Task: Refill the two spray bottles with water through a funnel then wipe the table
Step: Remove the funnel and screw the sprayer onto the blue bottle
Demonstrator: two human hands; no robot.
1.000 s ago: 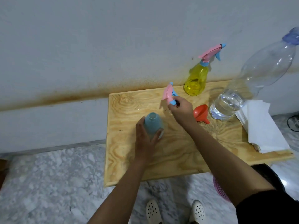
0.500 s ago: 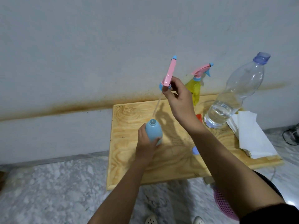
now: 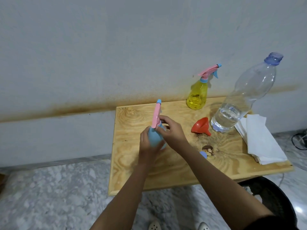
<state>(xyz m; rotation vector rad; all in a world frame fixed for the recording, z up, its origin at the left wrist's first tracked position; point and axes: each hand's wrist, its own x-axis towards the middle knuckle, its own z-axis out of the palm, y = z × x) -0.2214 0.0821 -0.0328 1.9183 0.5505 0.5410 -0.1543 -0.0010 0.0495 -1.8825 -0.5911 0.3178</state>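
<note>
My left hand (image 3: pixel 146 146) grips the body of a blue spray bottle (image 3: pixel 155 138) that stands on the wooden table (image 3: pixel 166 171). My right hand (image 3: pixel 172 130) pinches the collar of its pink spray head (image 3: pixel 157 114), which sits on the bottle's neck and points up. A yellow spray bottle (image 3: pixel 197 94) with its pink head on stands at the back of the table. A red funnel (image 3: pixel 201 127) lies on its side right of my hands. A large clear water bottle (image 3: pixel 245 95), partly filled and capped, stands further right.
A stack of white paper towels (image 3: pixel 262 140) lies at the table's right edge. A small blue cap (image 3: pixel 203 154) lies beside a dark knot in the wood. The wall is right behind the table. A dark bin (image 3: pixel 274 196) stands below right.
My right hand brought the pink spray head down from high above the table onto the blue bottle's neck. The left hand kept holding the bottle.
</note>
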